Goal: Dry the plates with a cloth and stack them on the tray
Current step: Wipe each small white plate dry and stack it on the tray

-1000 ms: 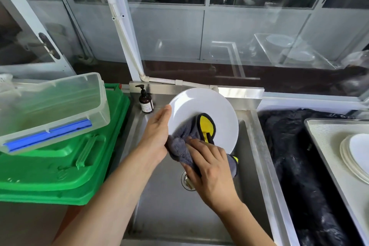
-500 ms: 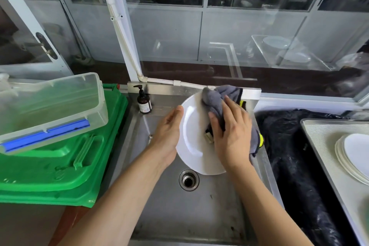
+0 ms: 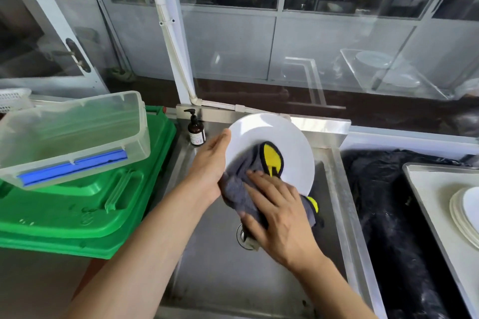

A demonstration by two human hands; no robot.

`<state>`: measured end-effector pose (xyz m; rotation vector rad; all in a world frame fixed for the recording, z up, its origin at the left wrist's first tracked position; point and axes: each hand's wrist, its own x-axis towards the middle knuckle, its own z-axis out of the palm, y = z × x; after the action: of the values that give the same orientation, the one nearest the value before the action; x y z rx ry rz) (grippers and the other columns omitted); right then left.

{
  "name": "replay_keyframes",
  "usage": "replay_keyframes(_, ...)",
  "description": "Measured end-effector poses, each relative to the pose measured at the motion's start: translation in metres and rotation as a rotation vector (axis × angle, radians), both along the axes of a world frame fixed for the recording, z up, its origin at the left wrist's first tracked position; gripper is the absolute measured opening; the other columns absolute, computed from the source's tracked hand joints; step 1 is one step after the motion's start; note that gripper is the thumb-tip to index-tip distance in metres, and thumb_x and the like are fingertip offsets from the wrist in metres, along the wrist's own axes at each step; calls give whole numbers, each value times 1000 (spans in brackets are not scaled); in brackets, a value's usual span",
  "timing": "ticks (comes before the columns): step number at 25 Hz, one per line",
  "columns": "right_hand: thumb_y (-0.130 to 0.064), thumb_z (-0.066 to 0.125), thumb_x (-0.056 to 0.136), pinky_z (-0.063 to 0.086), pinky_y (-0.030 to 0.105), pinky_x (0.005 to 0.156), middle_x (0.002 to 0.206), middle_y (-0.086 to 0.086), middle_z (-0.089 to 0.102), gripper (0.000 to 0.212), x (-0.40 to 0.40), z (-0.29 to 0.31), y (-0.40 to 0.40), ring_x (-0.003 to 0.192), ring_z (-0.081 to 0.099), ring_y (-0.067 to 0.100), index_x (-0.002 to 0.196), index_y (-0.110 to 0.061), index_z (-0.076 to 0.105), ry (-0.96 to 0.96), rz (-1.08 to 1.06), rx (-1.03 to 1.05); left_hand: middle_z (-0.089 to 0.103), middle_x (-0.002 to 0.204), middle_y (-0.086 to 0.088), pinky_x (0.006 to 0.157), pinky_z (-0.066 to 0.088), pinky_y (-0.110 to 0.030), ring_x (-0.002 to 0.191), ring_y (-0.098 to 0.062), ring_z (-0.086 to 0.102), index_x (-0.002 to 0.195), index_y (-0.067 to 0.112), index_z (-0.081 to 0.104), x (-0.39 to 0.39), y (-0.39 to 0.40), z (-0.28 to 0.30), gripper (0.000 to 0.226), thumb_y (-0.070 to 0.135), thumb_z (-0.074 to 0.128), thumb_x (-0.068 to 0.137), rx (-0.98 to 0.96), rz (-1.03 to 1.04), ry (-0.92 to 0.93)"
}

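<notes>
White round plate is held tilted over the steel sink, gripped at its left rim by the left hand. Grey-and-yellow cloth is pressed to its face by the right hand, fingers nearly straight, spread. Drain mostly hidden. Stacked plates on the tray, cut off at right.

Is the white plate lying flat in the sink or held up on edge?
Held up, tilted: the left hand grips the white plate by its rim above the sink.
</notes>
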<state>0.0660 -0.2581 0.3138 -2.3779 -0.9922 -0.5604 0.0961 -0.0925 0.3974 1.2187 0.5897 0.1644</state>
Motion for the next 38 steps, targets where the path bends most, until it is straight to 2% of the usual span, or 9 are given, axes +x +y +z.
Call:
replay_keyframes(7,-35,61,99,35,44,117,154,4,50,50,44,29,13,142,46,27,146,-19,56,27,-172,133,75,111,-12,105,49,-47,115,-34,66,99,17,73,-10,-16,-3,25,22,49,105,-59,-92,-12)
replay_keyframes(9,-38,57,102,37,46,114,152,4,52,46,36,23,12,140,48,27,142,-17,59,27,-136,137,77,100,-6,94,55,-42,103,-31,70,91,20,73,-6,-14,2,23,26,55,103,-7,-28,0)
replay_keyframes(14,-43,54,103,39,44,113,154,-1,49,46,-6,-8,0,142,45,21,142,-18,58,2,11,33,72,115,-8,102,51,-52,113,-32,66,100,24,70,-6,-4,-2,15,36,61,99,36,14,28)
replay_keyframes(19,-38,56,100,39,46,113,150,6,54,47,43,33,12,137,50,29,142,-15,60,14,-203,152,76,82,17,86,51,-23,97,-13,67,90,25,72,-8,-13,-6,26,22,51,105,91,-55,-14)
replay_keyframes(21,-41,54,103,38,45,112,148,3,55,44,31,26,13,138,49,26,138,-16,61,-4,-149,152,75,79,13,81,54,-25,91,-16,67,85,25,70,-1,-8,2,21,28,57,102,93,12,-2)
replay_keyframes(25,-42,57,103,39,42,112,150,0,54,44,-11,-5,11,140,48,22,139,-17,60,-16,-13,64,73,104,2,97,53,-41,108,-25,66,92,30,69,-3,3,-1,16,40,60,99,141,12,39)
replay_keyframes(27,-38,58,100,43,46,109,148,5,56,46,11,7,11,136,52,28,139,-14,61,-21,-85,76,74,98,12,96,51,-36,109,-19,64,93,29,69,-10,0,-10,16,36,57,101,141,-9,30)
replay_keyframes(34,-36,56,101,39,44,113,145,9,58,43,26,21,25,135,52,29,133,-9,64,-115,-151,145,72,64,18,57,50,-13,59,6,66,82,24,67,0,-5,-6,26,23,53,104,162,-21,-29)
replay_keyframes(38,-32,61,99,39,47,112,146,11,58,44,52,38,10,134,53,33,137,-9,63,-148,-221,85,72,70,19,65,48,-11,68,8,63,82,27,66,-6,-4,-12,28,25,50,105,214,-24,-59)
